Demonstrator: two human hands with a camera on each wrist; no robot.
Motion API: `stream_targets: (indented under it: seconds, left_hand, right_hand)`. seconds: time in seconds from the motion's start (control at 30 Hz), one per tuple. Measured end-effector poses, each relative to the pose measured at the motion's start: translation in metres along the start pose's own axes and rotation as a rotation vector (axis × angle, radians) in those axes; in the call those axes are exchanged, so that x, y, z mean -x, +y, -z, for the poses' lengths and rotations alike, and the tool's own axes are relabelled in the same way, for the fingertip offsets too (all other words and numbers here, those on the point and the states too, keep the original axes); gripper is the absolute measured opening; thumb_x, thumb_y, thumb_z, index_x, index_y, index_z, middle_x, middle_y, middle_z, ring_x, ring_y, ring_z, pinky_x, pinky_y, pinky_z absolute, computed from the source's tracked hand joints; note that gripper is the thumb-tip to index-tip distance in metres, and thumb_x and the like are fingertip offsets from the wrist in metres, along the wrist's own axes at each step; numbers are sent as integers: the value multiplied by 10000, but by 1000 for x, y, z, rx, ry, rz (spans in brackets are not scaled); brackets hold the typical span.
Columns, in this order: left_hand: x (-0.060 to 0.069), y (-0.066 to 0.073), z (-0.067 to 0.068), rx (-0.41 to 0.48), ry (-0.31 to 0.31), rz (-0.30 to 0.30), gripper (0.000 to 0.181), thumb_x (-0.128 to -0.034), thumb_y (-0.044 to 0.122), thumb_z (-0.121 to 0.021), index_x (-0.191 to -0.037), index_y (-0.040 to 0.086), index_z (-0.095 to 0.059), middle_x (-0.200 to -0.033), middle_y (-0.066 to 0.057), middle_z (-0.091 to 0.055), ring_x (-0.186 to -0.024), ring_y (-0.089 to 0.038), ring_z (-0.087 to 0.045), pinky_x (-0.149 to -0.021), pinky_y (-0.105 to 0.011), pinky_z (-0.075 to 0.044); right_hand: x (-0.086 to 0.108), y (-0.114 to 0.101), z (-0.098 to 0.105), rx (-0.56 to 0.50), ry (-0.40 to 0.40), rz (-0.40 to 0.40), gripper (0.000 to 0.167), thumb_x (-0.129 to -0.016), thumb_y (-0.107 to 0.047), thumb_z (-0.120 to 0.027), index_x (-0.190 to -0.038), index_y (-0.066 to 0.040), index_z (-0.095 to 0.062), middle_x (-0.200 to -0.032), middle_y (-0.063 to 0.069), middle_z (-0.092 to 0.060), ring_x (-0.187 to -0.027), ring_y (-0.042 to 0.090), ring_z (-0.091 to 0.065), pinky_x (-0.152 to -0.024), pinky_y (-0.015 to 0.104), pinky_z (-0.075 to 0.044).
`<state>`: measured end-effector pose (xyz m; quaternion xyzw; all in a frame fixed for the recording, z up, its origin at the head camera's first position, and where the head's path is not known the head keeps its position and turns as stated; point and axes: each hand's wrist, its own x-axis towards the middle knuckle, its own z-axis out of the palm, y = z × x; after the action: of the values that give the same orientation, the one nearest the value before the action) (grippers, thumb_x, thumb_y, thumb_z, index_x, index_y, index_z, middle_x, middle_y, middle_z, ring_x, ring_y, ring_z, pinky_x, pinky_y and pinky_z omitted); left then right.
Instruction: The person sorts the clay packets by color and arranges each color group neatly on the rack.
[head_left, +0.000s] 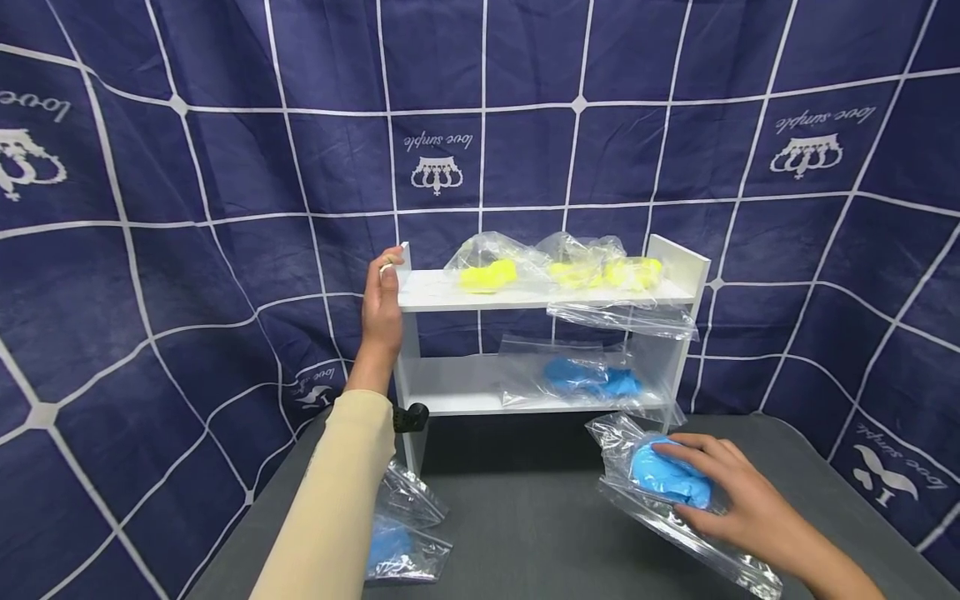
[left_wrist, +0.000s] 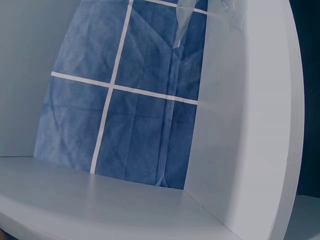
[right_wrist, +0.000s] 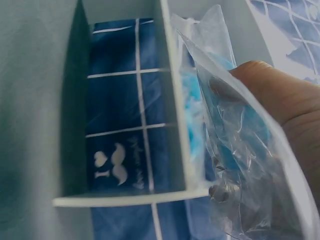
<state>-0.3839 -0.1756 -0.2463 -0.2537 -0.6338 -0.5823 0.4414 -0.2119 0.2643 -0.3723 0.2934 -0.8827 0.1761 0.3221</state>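
A white two-tier shelf (head_left: 450, 302) stands at the back. My left hand (head_left: 383, 304) grips the upper part of its left side panel (head_left: 406, 275). My right hand (head_left: 738, 496), in front of the shelf's right end, holds a clear zip bag (head_left: 675, 521) with a soft light-blue bundle (head_left: 670, 473) inside. In the right wrist view the thumb (right_wrist: 280, 90) presses on this bag (right_wrist: 245, 145); the fingers behind it are mostly hidden. The left wrist view shows the white boards (left_wrist: 265, 125) of the shelf, with the left hand almost wholly out of frame.
Several clear bags with yellow bundles (head_left: 487, 276) lie on the top board. A bag with a blue bundle (head_left: 588, 377) lies on the lower board, overhanging its front. More bags (head_left: 408, 550) lie on the dark table (head_left: 525, 517) by my left forearm. Blue curtain (head_left: 337, 167) encloses the back and sides.
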Motion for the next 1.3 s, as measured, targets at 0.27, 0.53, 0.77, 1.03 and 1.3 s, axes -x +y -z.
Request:
stream_targets:
  seconds: [0.27, 0.53, 0.77, 1.03, 1.3]
  left_hand:
    - [0, 2, 4, -6, 6, 32, 291, -1051, 45, -273, -1180, -159, -437, -1462, -271, -462, -1451, -366, -360, -1189, -294, -242]
    - [1, 1, 1, -3, -8, 13, 291, -1069, 129, -313, -1179, -91, -468, -1454, -180, -504, -1435, -252, -405, -1195, -299, -257]
    - [0, 0, 0, 4, -12, -6, 323, -1066, 158, -312, -1178, -103, -467, -1462, -176, -502, -1440, -245, -402, -1205, -314, -250]
    - [1, 5, 0, 4, -4, 26, 282, -1060, 86, -300, -1184, -108, -462, -1470, -195, -493, -1444, -288, -393, -1186, -305, -254]
    - [6, 36, -3, -8, -18, 43, 292, -1039, 33, -290, -1178, -178, -435, -1456, -300, -454, -1447, -387, -362, -1191, -317, -248]
  right_hand:
    - [-37, -7, 3, -39, 36, 21, 735, -645, -135, -914, -1318, -244, -638, -1314, -4, -593, -1169, 61, -431, -852, 220, -385]
    - [-68, 1, -2, -53, 20, -30, 674, -721, -149, -879, -1341, -196, -620, -1344, 70, -585, -1139, 202, -480, -776, 372, -449]
    - [-100, 8, -6, -126, 7, -142, 588, -816, -182, -813, -1359, -131, -593, -1373, 178, -556, -1231, 413, -492, -860, 567, -455]
    - [-128, 17, -23, -107, -28, -279, 577, -871, -241, -752, -1386, -75, -552, -1364, 246, -531, -1211, 451, -462, -867, 600, -458]
    - [-139, 31, -42, -149, -81, -414, 586, -911, -323, -697, -1414, -77, -525, -1398, 298, -497, -1260, 510, -430, -984, 656, -387]
